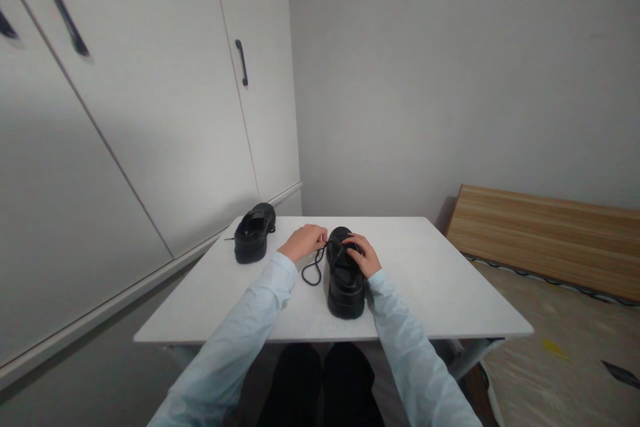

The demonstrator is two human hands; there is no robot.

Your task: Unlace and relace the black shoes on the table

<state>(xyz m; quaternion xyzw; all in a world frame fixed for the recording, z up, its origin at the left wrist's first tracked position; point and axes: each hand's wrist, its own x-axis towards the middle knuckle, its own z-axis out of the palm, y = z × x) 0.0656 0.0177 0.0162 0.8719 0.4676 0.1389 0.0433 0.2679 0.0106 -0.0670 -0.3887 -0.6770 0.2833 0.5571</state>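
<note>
A black shoe stands upright on the white table in front of me, its heel toward me. To its left, my left hand is closed, pinching a black shoelace that runs from the shoe and hangs in a loop onto the table. My right hand rests over the shoe's upper from the right, fingers bent against the lacing; whether they grip a lace is too small to make out. A second black shoe stands at the table's far left, apart from both hands, with a lace end sticking out to its left.
The white table has its front edge close to my legs. White cabinets with dark handles line the left side, and a grey wall rises behind. A wood-grain panel leans at the right, above a light floor.
</note>
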